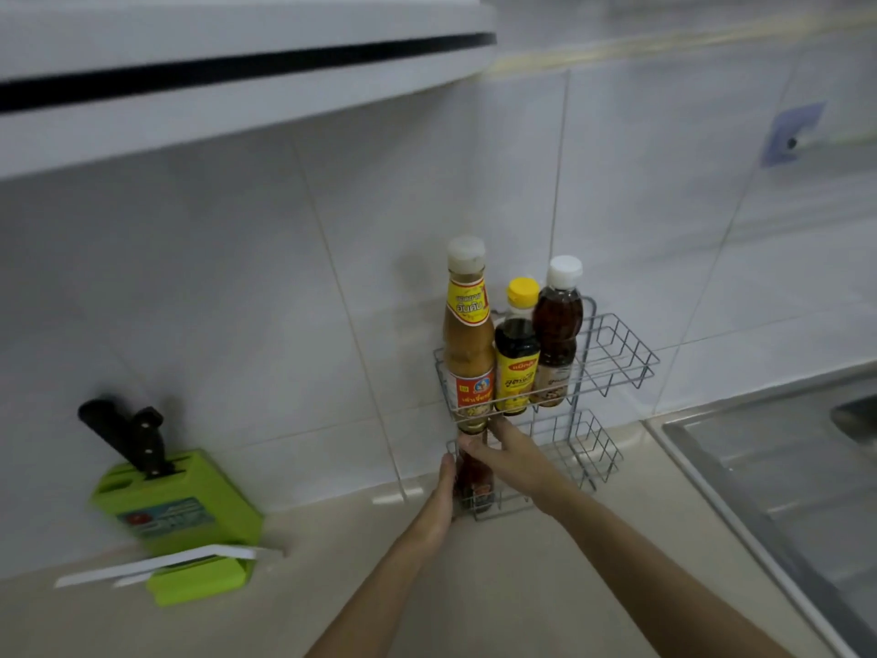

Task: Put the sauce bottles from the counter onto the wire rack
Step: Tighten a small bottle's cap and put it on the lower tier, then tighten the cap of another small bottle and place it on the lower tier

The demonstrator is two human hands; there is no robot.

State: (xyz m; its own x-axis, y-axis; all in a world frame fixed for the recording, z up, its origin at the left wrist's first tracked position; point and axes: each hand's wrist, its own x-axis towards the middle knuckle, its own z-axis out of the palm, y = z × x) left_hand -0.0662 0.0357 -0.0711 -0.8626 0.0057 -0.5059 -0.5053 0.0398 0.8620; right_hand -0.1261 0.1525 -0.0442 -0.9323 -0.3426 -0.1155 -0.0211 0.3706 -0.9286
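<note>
A two-tier wire rack (617, 353) stands on the counter against the tiled wall. Its upper tier holds three bottles: a tall tan sauce bottle (467, 344) with a clear cap, a dark bottle with a yellow cap (518, 353), and a brown bottle with a white cap (556, 334). A dark red sauce bottle (474, 482) stands upright at the left end of the lower tier. My right hand (510, 460) is wrapped around its neck. My left hand (441, 496) lies flat against the rack's left side beside that bottle.
A green knife block (190, 510) with black-handled knives stands at the left by the wall, with a white and green board (180, 569) in front. A steel sink (778, 472) fills the right. A white cabinet overhangs at top left.
</note>
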